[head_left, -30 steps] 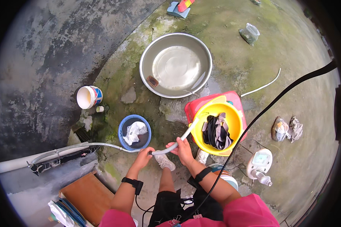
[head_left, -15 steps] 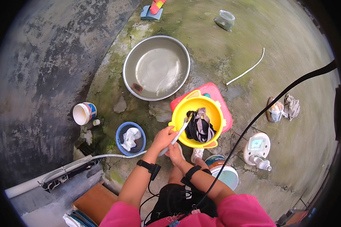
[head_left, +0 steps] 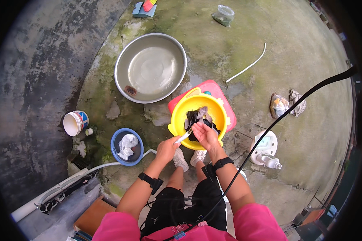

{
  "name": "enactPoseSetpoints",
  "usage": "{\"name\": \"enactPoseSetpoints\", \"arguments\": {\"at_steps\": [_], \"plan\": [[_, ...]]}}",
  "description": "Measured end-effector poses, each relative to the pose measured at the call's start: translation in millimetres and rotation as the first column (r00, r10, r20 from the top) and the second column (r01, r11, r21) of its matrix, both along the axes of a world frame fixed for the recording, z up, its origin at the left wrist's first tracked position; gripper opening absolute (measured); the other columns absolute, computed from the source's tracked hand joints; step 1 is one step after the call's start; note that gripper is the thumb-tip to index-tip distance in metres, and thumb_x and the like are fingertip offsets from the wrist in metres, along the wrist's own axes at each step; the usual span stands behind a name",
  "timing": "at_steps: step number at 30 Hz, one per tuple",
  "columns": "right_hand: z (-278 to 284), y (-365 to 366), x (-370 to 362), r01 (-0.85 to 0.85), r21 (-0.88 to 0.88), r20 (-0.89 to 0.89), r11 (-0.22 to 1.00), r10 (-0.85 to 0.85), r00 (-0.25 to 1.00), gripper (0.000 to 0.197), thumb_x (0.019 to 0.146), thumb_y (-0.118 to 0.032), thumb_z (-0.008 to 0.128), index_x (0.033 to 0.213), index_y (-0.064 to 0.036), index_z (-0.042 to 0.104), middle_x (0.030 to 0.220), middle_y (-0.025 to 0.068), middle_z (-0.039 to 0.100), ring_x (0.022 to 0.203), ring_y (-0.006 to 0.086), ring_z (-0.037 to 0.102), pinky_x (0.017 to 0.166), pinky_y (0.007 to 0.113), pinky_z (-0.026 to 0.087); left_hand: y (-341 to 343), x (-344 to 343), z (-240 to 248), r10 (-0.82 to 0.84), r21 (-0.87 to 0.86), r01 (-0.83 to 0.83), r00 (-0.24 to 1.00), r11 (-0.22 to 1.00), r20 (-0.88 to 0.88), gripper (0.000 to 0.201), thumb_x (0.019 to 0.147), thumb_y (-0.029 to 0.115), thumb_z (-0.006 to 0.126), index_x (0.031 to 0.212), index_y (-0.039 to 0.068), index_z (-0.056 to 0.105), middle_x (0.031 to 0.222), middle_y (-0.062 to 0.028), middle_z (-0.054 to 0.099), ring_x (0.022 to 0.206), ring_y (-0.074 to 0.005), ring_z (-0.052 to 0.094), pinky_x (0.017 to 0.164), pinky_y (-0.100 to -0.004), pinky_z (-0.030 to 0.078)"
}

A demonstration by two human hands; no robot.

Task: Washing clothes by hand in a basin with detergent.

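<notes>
My left hand (head_left: 167, 150) is closed around a pale hose (head_left: 182, 138) near its end. The hose's mouth points into a yellow basin (head_left: 180, 115). Dark and greyish clothes (head_left: 193, 117) lie bunched in that basin, which rests on a red square base (head_left: 230, 120). Over the basin's near side, my right hand (head_left: 205, 135) is open, palm turned up and fingers stretched beside the hose's mouth. Whether water is running out I cannot tell.
A large metal basin (head_left: 124, 60) holding water stands farther off. A blue basin (head_left: 114, 149) with white cloth (head_left: 127, 146) is at left, near a paint bucket (head_left: 73, 123). At right are a white device (head_left: 265, 141), a bottle (head_left: 269, 161) and bags (head_left: 279, 105). A black cable (head_left: 293, 106) crosses the view.
My right hand has let go of the hose and opened palm up over the yellow basin. My left hand still holds the hose. The whole view has shifted slightly.
</notes>
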State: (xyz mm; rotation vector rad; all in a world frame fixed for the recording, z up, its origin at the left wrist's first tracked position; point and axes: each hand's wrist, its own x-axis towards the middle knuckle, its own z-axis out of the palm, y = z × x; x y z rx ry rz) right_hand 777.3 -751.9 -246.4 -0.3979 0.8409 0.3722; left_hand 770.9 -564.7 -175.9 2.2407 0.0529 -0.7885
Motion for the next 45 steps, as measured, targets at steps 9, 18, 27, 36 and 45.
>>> {"name": "enactPoseSetpoints", "arguments": {"at_steps": [9, 18, 27, 36, 45], "plan": [[-21.0, 17.3, 37.4, 0.093, 0.143, -0.094, 0.985, -0.08, 0.992, 0.021, 0.091, -0.025, 0.044, 0.084, -0.0068, 0.052, 0.068, 0.0012, 0.056, 0.058, 0.0119, 0.056, 0.046, 0.022, 0.045, -10.7, -5.8, 16.1, -0.082, -0.135, 0.102, 0.986, 0.986, 0.143, 0.028, 0.077, 0.011, 0.058, 0.104, 0.005, 0.059, 0.086, -0.018, 0.06, 0.079, -0.0324, 0.058, 0.069, -0.0365, 0.045], [-20.0, 18.1, 41.9, -0.499, -0.552, -0.181, 0.668, 0.489, 0.853, 0.03, 0.085, -0.029, 0.048, 0.065, -0.0064, 0.05, 0.049, 0.0001, 0.041, 0.04, 0.0111, 0.038, 0.036, 0.026, 0.029, -14.8, -8.0, 4.3, -0.055, -0.167, 0.102, 0.963, 0.981, 0.263, 0.029, 0.078, 0.011, 0.057, 0.107, 0.004, 0.057, 0.079, -0.0173, 0.06, 0.071, -0.0317, 0.058, 0.064, -0.0363, 0.044], [7.6, 22.2, 23.9, -0.511, -0.259, -0.103, 0.82, 0.503, 0.858, 0.018, 0.079, -0.022, 0.048, 0.09, -0.0115, 0.057, 0.081, -0.002, 0.057, 0.072, 0.0068, 0.051, 0.061, 0.022, 0.038, -21.5, 4.5, -25.2, 0.158, -0.098, -0.163, 0.986, 0.982, -0.056, 0.049, 0.078, 0.013, 0.057, 0.121, 0.003, 0.034, 0.077, -0.0182, 0.061, 0.074, -0.0309, 0.06, 0.066, -0.0368, 0.045], [-0.8, 43.5, -3.9, -0.397, -0.271, 0.041, 0.877, 0.423, 0.905, 0.017, 0.087, -0.02, 0.05, 0.095, -0.0059, 0.055, 0.083, 0.0025, 0.06, 0.071, 0.0096, 0.056, 0.064, 0.021, 0.045, -16.2, 33.4, -32.2, -0.004, 0.003, 0.005, 0.975, 1.0, -0.222, 0.047, 0.079, 0.016, 0.056, 0.121, 0.002, 0.039, 0.088, -0.021, 0.061, 0.087, -0.0324, 0.059, 0.075, -0.0384, 0.044], [22.5, 50.9, -34.9, -0.378, -0.611, 0.147, 0.696, 0.569, 0.809, 0.019, 0.086, -0.015, 0.048, 0.094, 0.0006, 0.054, 0.062, 0.0046, 0.053, 0.057, 0.0127, 0.052, 0.055, 0.026, 0.042, -40.2, 91.6, -60.1, 0.193, -0.338, -0.48, 0.761, 0.809, -0.619, 0.029, 0.087, 0.022, 0.047, 0.1, -0.003, 0.054, 0.093, -0.0142, 0.061, 0.089, -0.0234, 0.06, 0.077, -0.0326, 0.048]]}}
